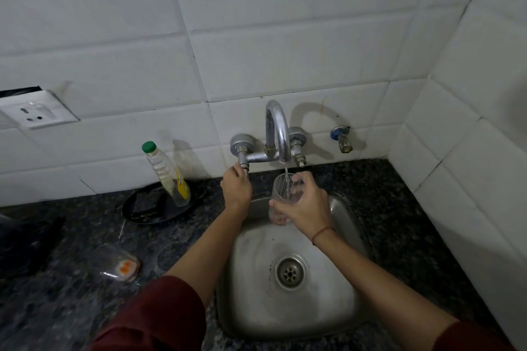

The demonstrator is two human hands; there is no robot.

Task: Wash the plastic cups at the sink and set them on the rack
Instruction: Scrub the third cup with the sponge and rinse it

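**Rinsing a cup under the running tap**

Along the left edge of the dark speckled countertop (pixel 413 236) lies a black shape (pixel 25 248) I cannot make out. Nearer its front edge is a clear plastic item with an orange mark (pixel 117 263); I cannot tell what it is. Towards the back edge, a round black tray (pixel 159 204) lies flat. A clear bottle with a green cap (pixel 168 177) stands on the tray and leans left. A white wall socket (pixel 37 114) sits in the tiles above the counter's back left.

My left hand (pixel 236 186) reaches to the back edge of the sink (pixel 256 308). Its fingers are curled round the left tap knob (pixel 243 165).

The curved chrome spout (pixel 278 128) comes out from the wall above the middle of the sink's back edge. A thin stream of water (pixel 286 172) runs from it.

My right hand (pixel 305 205) is clamped on the clear plastic cup (pixel 285 196), with the thumb on the near side and the fingers wrapped round the far side. I hold the cup mouth up, tipped slightly, over the back of the sink, right under the spout. The stream falls into it. A red thread (pixel 323 232) circles that wrist.

The drain (pixel 290 272) lies in the middle of the basin, below the cup and nearer to me.

To the right, a small brass tap with a blue top (pixel 342 138) juts from the wall above the counter's back right corner.
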